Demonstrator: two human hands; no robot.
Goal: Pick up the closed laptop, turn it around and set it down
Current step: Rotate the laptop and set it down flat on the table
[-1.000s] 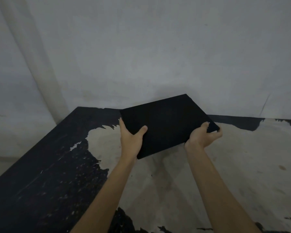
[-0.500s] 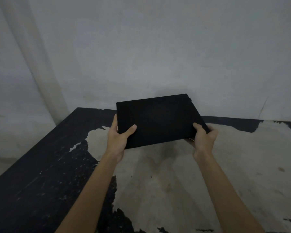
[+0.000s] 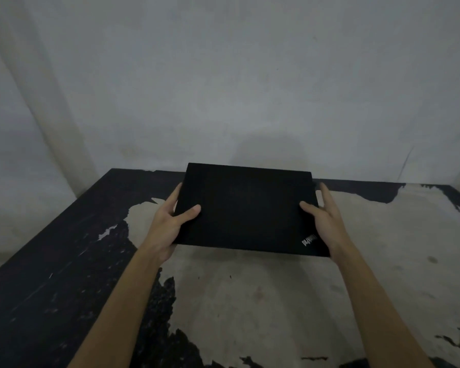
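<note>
A closed black laptop (image 3: 247, 208) is held over the back middle of the table, lid up and nearly square to me, with a small logo at its near right corner. My left hand (image 3: 170, 224) grips its left edge, thumb on the lid. My right hand (image 3: 327, 221) holds the right edge, thumb on the lid and fingers stretched along the side. Whether the laptop's underside touches the table is hidden.
The table (image 3: 250, 301) has a worn top, pale in the middle and right, black and flaking on the left. A plain grey wall (image 3: 237, 88) stands right behind it. The table's left edge runs diagonally toward me.
The laptop has swung from a tilted diagonal to nearly level and square. Both hands shifted along its side edges, and the logo now shows at the near right corner.
</note>
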